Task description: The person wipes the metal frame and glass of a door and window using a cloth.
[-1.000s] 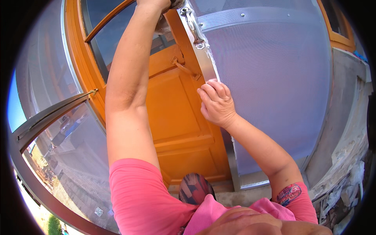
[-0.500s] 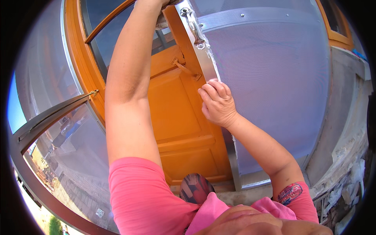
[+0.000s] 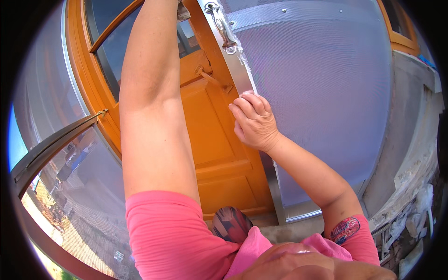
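Right hand (image 3: 254, 122) curled narrow, fingers pressed on the screen door's aluminium frame edge (image 3: 243, 77), running long upward. Left hand out of view past the top edge; grip untellable.

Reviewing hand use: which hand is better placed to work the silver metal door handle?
Probably the right hand: it grips the grey mesh screen door's metal frame just below the silver metal door handle. The left hand is out of view.
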Tool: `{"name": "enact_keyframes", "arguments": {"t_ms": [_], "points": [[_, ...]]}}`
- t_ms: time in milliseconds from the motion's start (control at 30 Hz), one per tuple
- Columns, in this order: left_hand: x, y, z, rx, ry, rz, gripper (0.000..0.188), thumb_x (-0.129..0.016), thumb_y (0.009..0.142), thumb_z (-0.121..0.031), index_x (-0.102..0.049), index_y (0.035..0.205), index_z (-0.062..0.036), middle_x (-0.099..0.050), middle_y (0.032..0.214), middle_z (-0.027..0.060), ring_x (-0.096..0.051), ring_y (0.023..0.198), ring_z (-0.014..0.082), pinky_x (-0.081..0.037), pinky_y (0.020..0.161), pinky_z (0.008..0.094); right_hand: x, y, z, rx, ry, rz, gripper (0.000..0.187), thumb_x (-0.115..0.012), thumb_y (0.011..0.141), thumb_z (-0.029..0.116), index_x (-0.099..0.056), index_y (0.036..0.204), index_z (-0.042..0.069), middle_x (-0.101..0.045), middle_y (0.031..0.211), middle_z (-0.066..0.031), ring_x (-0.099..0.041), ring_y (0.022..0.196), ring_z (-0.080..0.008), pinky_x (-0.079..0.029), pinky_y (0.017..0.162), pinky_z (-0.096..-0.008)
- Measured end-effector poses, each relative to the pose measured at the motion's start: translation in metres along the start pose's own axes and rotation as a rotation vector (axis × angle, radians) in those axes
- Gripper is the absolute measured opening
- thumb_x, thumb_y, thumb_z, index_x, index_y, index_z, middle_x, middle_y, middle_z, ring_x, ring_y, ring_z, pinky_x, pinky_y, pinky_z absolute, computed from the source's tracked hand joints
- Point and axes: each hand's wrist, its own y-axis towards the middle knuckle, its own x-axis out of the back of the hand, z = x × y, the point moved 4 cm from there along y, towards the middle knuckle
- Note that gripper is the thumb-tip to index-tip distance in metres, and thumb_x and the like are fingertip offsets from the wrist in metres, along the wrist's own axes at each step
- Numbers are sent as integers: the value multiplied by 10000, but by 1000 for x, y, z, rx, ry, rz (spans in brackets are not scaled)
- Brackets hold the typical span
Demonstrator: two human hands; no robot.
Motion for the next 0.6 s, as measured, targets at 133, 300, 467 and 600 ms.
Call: {"name": "enact_keyframes", "arguments": {"t_ms": [133,300,467,600], "points": [[-12,-26,-2,-20,-15,6,496,-690,800,-121,-634,1292,-128,-737,1075,187,-724,1021,356,-588,873,458,1,-3,-3,-3,-14,7,378,-653,732,91,-677,1109,75,-551,1220,-40,-465,1296,-245,-334,1156,-395],[-27,-84,-3,-160,-95,2,615,-679,787,-113,-548,1384,-177,-669,1118,198,-685,996,423,-571,841,506,0,0,0,-14,-1,-17,384,-656,729,93,-678,1111,70,-555,1227,-40,-473,1291,-245,-341,1152,-395],[-36,-134,-6,-272,-223,20,644,-687,762,-81,-554,1384,-188,-656,1081,181,-657,1000,417,-547,846,512,0,-3,-2,2,-16,-16,392,-654,722,92,-676,1113,67,-559,1225,-42,-483,1283,-248,-349,1146,-399],[-40,-126,-2,-285,-197,-47,620,-674,800,-96,-549,1398,-203,-658,1078,178,-659,997,411,-550,845,499,0,-4,-3,-3,-14,-11,395,-652,719,87,-673,1113,68,-554,1222,-41,-475,1285,-246,-349,1145,-398]]}}
